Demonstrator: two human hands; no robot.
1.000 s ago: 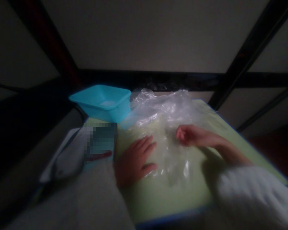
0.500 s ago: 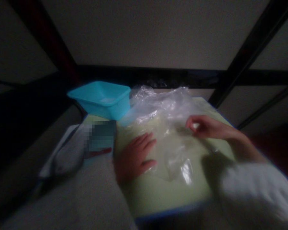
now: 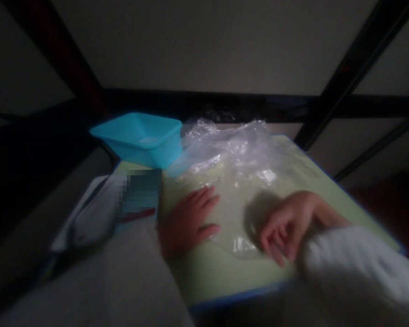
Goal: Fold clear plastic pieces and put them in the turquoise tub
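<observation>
A clear plastic bag is spread over a pale yellow table, crumpled at its far end and flatter toward me. My left hand lies flat at the bag's left side, its fingers stretched out and the thumb apart. Over the near right corner of the bag is my right hand, palm turned down. Its fingers are loosely bent and apart, with nothing visible in them. Blur hides whether its fingertips touch the plastic.
The yellow table has a blue edge. On its far left stands a turquoise plastic basin. Left of my left hand lies a flat, partly pixelated object with a dark red strip, beside a whitish bundle. A wall rises behind.
My right hand has come down and nearer to me, from above the bag's right side to its near corner, and its pinched fingers have loosened. The left hand stays in place.
</observation>
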